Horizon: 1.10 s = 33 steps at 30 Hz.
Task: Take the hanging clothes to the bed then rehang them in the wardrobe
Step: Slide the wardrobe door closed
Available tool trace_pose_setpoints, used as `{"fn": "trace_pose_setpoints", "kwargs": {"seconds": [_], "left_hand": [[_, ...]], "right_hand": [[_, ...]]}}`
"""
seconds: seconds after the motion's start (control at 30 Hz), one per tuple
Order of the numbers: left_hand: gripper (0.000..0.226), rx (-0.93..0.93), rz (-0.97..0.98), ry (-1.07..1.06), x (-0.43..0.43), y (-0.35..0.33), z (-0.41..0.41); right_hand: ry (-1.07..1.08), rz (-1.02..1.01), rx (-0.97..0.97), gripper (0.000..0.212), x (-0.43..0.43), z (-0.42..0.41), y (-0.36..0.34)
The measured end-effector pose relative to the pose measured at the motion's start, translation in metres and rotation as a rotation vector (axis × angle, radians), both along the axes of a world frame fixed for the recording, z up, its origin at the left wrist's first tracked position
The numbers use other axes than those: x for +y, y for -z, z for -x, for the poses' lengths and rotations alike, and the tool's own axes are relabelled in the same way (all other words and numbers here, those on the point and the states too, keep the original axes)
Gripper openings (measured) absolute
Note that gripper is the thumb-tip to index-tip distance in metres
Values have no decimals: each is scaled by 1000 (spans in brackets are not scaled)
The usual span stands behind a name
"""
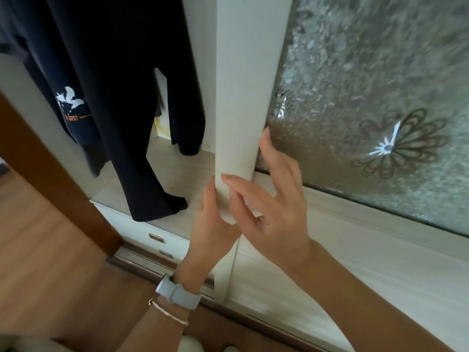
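The left hand [213,219] curls round the left edge of the white wooden wardrobe door frame [241,85], whose face the right hand [276,207] touches with fingers spread.

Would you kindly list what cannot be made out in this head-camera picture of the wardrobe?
Head view only:
Hangers and rail: cut off by the top edge above the dark clothes.
Fingers of the left hand: hidden behind the sliding door edge, so its grip is unclear.
Lettering on the printed shirt: too small and blurred.
Anything behind the patterned glass panel: obscured by frosting.
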State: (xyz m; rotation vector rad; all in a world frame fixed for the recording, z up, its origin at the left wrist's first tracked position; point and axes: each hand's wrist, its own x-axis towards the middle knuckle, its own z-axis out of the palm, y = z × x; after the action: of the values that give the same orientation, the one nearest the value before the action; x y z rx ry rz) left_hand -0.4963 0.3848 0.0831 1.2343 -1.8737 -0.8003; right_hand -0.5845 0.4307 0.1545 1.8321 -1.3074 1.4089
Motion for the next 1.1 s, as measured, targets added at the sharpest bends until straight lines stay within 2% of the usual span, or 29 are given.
{"fn": "trace_pose_setpoints", "kwargs": {"seconds": [0.1,0.2,0.33,0.6,0.7,0.83,1.1], "left_hand": [[67,-84,77,-24,-14,-7,-21],[71,18,-21,-42,-30,-13,-44],[77,38,-15,-63,-56,-19,-82],[73,-40,-35,-143,-133,-23,-174],[79,-119,8,-204,-165,-23,-209],[81,-146,-46,-257,-203,-27,-252],[77,-89,-103,-379,-263,-37,-325]], "right_hand": [[-25,16,26,11,-19,-12,-1],[-30,44,50,11,-40,-33,-3],[-28,65,72,17,-74,-70,-5],[-43,58,131,16,-157,-157,-9],[-54,6,179,25,-189,-190,-12],[-129,-102,157,31,-228,-232,-17],[-259,-334,147,46,-294,-305,-28]]}}
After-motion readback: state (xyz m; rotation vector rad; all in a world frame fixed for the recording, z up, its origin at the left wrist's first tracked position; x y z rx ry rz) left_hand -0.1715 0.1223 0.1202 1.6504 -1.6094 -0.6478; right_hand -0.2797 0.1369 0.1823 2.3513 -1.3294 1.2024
